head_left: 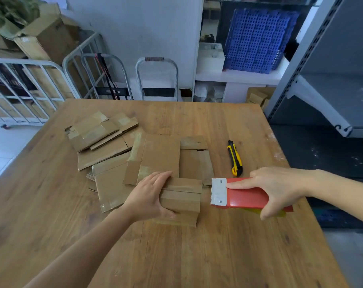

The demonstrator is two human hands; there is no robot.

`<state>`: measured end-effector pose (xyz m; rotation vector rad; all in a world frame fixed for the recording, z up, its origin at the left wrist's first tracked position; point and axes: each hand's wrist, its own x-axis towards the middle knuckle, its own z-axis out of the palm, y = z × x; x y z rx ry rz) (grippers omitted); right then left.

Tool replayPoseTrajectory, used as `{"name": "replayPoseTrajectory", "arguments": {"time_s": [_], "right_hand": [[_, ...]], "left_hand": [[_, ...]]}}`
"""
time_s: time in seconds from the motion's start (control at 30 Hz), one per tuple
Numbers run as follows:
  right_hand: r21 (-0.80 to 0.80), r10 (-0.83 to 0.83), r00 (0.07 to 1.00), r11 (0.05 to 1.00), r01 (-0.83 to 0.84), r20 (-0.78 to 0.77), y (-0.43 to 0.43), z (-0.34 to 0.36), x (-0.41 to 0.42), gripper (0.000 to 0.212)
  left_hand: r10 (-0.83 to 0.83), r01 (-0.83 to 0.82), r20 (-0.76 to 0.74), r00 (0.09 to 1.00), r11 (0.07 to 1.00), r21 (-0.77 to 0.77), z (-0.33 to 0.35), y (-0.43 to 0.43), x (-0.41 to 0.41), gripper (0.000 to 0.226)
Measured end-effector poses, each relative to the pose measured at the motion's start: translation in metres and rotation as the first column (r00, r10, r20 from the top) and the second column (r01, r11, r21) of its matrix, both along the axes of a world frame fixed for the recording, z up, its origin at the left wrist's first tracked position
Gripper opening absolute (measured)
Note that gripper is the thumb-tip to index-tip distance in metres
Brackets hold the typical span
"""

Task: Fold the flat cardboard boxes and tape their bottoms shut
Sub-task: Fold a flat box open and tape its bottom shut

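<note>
In the head view, a wooden tabletop (176,256) fills most of the frame. Near its middle a small folded cardboard box (182,201) stands on the wood, with a strip of brownish tape (183,189) running across its top face.

The left hand (151,196) lies over the left end of this box. Its fingers (164,176) curl over the far edge and the thumb wraps the near side, so the box is gripped between them.

The right hand (280,190) holds a red tape dispenser (246,195) just to the right of the box. The forefinger is stretched along the dispenser's top toward the metal plate, while the thumb and other fingers close round its body. The dispenser's serrated blade (218,192) faces the box and sits just beside its right end; whether the two touch cannot be told.

Behind the box lies a loose pile of flat cardboard boxes (106,142), overlapping one another and bearing old tape. One larger flat piece (160,154) lies directly behind the gripped box. A yellow and black utility knife (235,159) rests on the tabletop to the right of the pile, just beyond the dispenser.

Past the table's far edge stand a metal cart (20,90), two hand trucks (156,80), a blue perforated crate (257,40) on a white shelf, and grey steel shelving (332,84) at the right.
</note>
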<state>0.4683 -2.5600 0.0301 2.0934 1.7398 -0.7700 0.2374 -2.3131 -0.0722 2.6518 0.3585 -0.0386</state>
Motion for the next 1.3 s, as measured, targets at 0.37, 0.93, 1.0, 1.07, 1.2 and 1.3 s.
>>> {"name": "replayPoseTrajectory", "arguments": {"time_s": [0.37, 0.93, 1.0, 1.07, 1.2, 1.3], "right_hand": [[0.078, -0.048, 0.997, 0.996, 0.053, -0.061, -0.005, -0.031, -0.002, 0.091], [0.234, -0.052, 0.995, 0.970, 0.070, -0.081, -0.032, -0.048, 0.003, 0.091], [0.226, -0.059, 0.994, 0.971, 0.077, -0.087, -0.038, -0.047, 0.006, 0.093], [0.200, -0.081, 0.993, 0.975, 0.097, -0.089, -0.048, -0.046, 0.010, 0.093], [0.130, -0.097, 0.993, 0.986, 0.105, -0.065, -0.064, -0.041, 0.013, 0.093], [0.109, -0.089, 0.995, 0.990, 0.092, -0.037, -0.058, -0.036, 0.009, 0.091]], "left_hand": [[-0.166, 0.292, -0.316, 0.934, 0.865, 0.408, 0.011, 0.003, 0.004, 0.123], [0.306, -0.289, -0.013, 0.952, 0.913, 0.289, -0.007, -0.043, 0.051, 0.041], [0.299, -0.283, -0.011, 0.954, 0.915, 0.288, -0.008, -0.042, 0.051, 0.040], [0.294, -0.277, -0.015, 0.956, 0.916, 0.290, -0.008, -0.041, 0.051, 0.040], [0.284, -0.267, -0.023, 0.959, 0.924, 0.274, -0.006, -0.045, 0.051, 0.047], [0.260, -0.224, -0.095, 0.961, 0.932, 0.286, -0.001, -0.046, 0.050, 0.078]]}}
